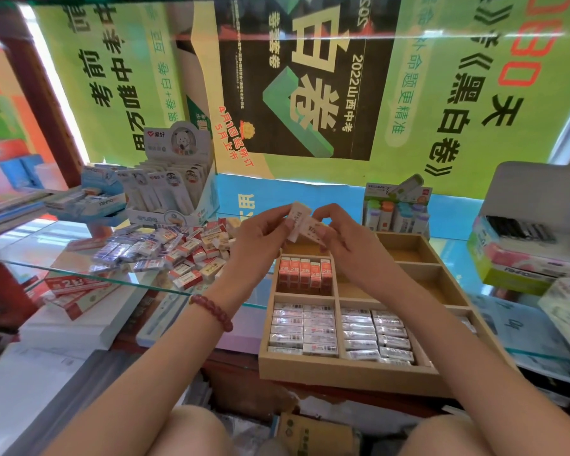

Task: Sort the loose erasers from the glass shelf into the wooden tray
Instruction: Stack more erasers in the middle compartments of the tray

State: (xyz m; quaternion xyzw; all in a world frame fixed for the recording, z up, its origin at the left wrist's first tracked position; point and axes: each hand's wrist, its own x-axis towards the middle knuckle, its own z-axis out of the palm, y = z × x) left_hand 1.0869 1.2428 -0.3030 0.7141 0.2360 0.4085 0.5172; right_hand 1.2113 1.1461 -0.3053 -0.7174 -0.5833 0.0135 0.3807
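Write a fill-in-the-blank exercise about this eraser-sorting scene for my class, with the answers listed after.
The left hand and the right hand hold small cream erasers above the compartmented tray, made of ____.
The pile of loose wrapped erasers lies on the clear glass shelf to the tray's ____.
Exactly ____ orange 2B erasers stand in one compartment.
The red bead bracelet circles the ____ wrist.
Missing words: wood; left; five; left.

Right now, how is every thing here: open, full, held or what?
Left hand: pinching held erasers.
Right hand: pinching them too.
Loose erasers: heaped on glass shelf.
2B erasers: standing in a row.
Wooden tray: two front compartments full, back right one empty.
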